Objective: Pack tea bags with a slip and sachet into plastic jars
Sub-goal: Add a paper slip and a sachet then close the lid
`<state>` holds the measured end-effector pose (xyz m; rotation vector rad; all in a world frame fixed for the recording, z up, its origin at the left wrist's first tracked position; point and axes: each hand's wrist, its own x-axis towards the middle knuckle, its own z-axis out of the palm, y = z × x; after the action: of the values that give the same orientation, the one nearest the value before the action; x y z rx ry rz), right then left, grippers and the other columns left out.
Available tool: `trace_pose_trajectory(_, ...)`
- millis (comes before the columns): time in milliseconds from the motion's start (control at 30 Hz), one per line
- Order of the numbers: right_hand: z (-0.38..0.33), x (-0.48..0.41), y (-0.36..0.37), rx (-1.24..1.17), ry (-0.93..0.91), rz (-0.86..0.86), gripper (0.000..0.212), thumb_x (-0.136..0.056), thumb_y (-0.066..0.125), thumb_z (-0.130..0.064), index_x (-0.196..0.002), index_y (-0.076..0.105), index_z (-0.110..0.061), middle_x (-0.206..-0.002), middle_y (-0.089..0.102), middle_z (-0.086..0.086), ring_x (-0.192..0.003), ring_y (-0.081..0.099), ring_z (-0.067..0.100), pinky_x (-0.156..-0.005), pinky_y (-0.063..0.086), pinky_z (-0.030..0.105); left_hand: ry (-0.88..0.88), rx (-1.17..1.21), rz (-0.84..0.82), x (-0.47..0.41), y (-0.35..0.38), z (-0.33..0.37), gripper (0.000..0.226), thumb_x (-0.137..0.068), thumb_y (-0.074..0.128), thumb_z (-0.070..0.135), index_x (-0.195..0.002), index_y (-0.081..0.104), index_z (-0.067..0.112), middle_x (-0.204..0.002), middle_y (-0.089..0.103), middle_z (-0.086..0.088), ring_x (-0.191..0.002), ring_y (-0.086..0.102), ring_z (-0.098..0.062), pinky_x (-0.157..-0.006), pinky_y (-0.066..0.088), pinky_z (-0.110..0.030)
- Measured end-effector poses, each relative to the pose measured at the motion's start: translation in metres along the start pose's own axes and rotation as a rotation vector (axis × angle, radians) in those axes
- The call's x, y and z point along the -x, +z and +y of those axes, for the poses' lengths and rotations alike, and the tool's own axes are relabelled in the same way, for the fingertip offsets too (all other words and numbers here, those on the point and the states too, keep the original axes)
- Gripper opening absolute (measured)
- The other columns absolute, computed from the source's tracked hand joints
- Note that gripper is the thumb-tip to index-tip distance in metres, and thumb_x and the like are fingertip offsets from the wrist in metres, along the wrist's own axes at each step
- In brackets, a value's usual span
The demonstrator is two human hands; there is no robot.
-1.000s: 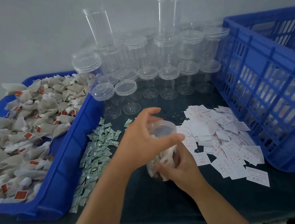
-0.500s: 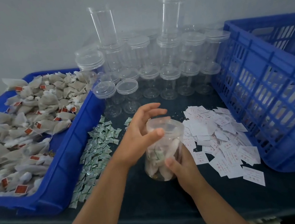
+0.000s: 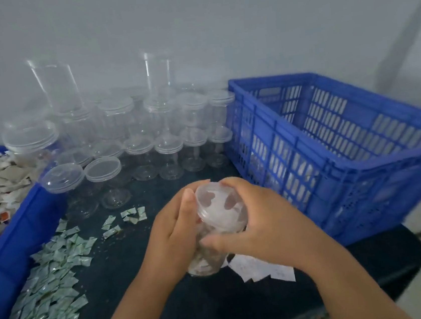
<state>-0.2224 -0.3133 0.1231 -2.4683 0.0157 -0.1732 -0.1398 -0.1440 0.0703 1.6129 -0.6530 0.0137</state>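
a dark table (image 3: 220,305) carries everything. a blue tray (image 3: 17,249) sits on its left edge, and a blue slatted crate (image 3: 336,171) stands on the right, reaching the far edge. clear lidded jars (image 3: 150,145) crowd the back between them, some stacked. green sachets (image 3: 50,282) lie heaped just beside the tray, a few loose ones nearer the middle. white slips (image 3: 264,271) lie near the crate, partly hidden.
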Motion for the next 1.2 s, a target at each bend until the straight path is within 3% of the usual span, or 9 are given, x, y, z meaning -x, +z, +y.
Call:
trace_pose_trajectory(133, 0.003, 0.018, -0.07, 0.066, 0.029, 0.165, 0.09, -0.058, 0.077, -0.087, -0.136, 0.04, -0.06, -0.125, 0.053, -0.044, -0.111, 0.054, -0.021, -0.082, 0.047, 0.018, 0.077, -0.04, 0.012, -0.035, 0.031, 0.018, 0.037, -0.105, 0.036, 0.049, -0.121, 0.07, 0.044, -0.12, 0.072, 0.017, -0.114, 0.067, -0.007, -0.089, 0.054, -0.03)
trace_pose_trajectory(233, -0.001, 0.024, -0.122, 0.078, 0.038, 0.42, 0.079, -0.058, 0.076, -0.087, -0.127, 0.042, -0.066, -0.122, 0.056, -0.048, -0.103, 0.059, -0.023, -0.076, 0.046, 0.018, 0.06, -0.043, -0.048, -0.059, 0.049, 0.015, 0.03, -0.101, 0.04, 0.054, -0.114, 0.067, 0.047, -0.111, 0.072, 0.021, -0.105, 0.068, -0.003, -0.084, 0.054, -0.025)
trace_pose_trajectory(367, 0.016, 0.004, -0.191, 0.157, 0.206, 0.59, 0.094, -0.049, 0.075, -0.088, -0.129, 0.041, -0.054, -0.12, 0.061, -0.027, -0.103, 0.065, 0.002, -0.086, 0.047, 0.031, 0.094, -0.153, -0.155, -0.075, 0.078, -0.012, 0.023, -0.1, 0.049, 0.055, -0.11, 0.068, 0.044, -0.105, 0.069, 0.024, -0.1, 0.067, -0.001, -0.079, 0.051, -0.013)
trace_pose_trajectory(500, 0.039, -0.026, -0.238, 0.493, 0.531, 0.251, 0.106, -0.051, 0.086, -0.076, -0.134, 0.033, -0.038, -0.118, 0.059, -0.011, -0.096, 0.06, 0.006, -0.078, 0.046, 0.035, 0.09, -0.156, -0.227, -0.074, 0.1, -0.045, 0.03, -0.097, 0.049, 0.064, -0.111, 0.067, 0.043, -0.108, 0.065, 0.024, -0.104, 0.064, -0.001, -0.082, 0.051, -0.014)
trace_pose_trajectory(633, 0.077, -0.067, -0.23, 0.877, 0.767, -0.212, 0.122, -0.041, 0.084, -0.08, -0.14, 0.034, -0.029, -0.114, 0.066, 0.002, -0.096, 0.072, 0.028, -0.092, 0.06, 0.046, 0.057, -0.159, -0.242, -0.071, 0.105, -0.072, 0.018, -0.099, 0.053, 0.055, -0.107, 0.066, 0.045, -0.111, 0.064, 0.024, -0.103, 0.064, -0.002, -0.082, 0.052, -0.016)
trace_pose_trajectory(767, 0.113, -0.094, -0.203, 0.956, 1.009, -0.493, 0.098, -0.08, 0.088, -0.059, -0.152, 0.034, -0.021, -0.117, 0.061, 0.013, -0.072, 0.077, 0.028, -0.075, 0.065, 0.041, 0.03, -0.13, -0.203, -0.07, 0.099, -0.08, 0.009, -0.101, 0.059, 0.045, -0.103, 0.068, 0.044, -0.112, 0.066, 0.024, -0.102, 0.066, -0.003, -0.081, 0.054, -0.017)
trace_pose_trajectory(900, 0.117, -0.108, -0.182, 0.912, 1.16, -0.801, 0.054, -0.083, 0.078, -0.036, -0.122, 0.047, -0.015, -0.07, 0.07, 0.006, -0.049, 0.067, 0.015, -0.044, 0.054, 0.026, -0.003, -0.098, -0.169, -0.068, 0.09, -0.084, 0.009, -0.102, 0.063, 0.036, -0.101, 0.069, 0.042, -0.112, 0.065, 0.028, -0.103, 0.065, 0.001, -0.082, 0.05, -0.011)
trace_pose_trajectory(1033, 0.155, -0.113, -0.17, 0.827, 1.084, -0.723, 0.019, -0.112, 0.059, -0.03, -0.115, 0.054, -0.012, -0.116, 0.065, 0.011, -0.094, 0.067, 0.027, -0.085, 0.053, 0.035, -0.015, -0.101, -0.159, -0.067, 0.086, -0.087, 0.008, -0.101, 0.063, 0.037, -0.1, 0.069, 0.042, -0.111, 0.064, 0.03, -0.103, 0.064, 0.002, -0.083, 0.05, -0.01)
trace_pose_trajectory(1200, 0.175, -0.109, -0.167, 0.505, 1.092, -0.698, 0.021, -0.112, 0.06, -0.019, -0.119, 0.073, -0.004, -0.133, 0.07, 0.02, -0.117, 0.07, 0.04, -0.108, 0.055, 0.052, -0.015, -0.099, -0.143, -0.069, 0.085, -0.088, 0.008, -0.099, 0.062, 0.04, -0.098, 0.069, 0.044, -0.111, 0.065, 0.03, -0.103, 0.064, 0.003, -0.082, 0.049, -0.008)
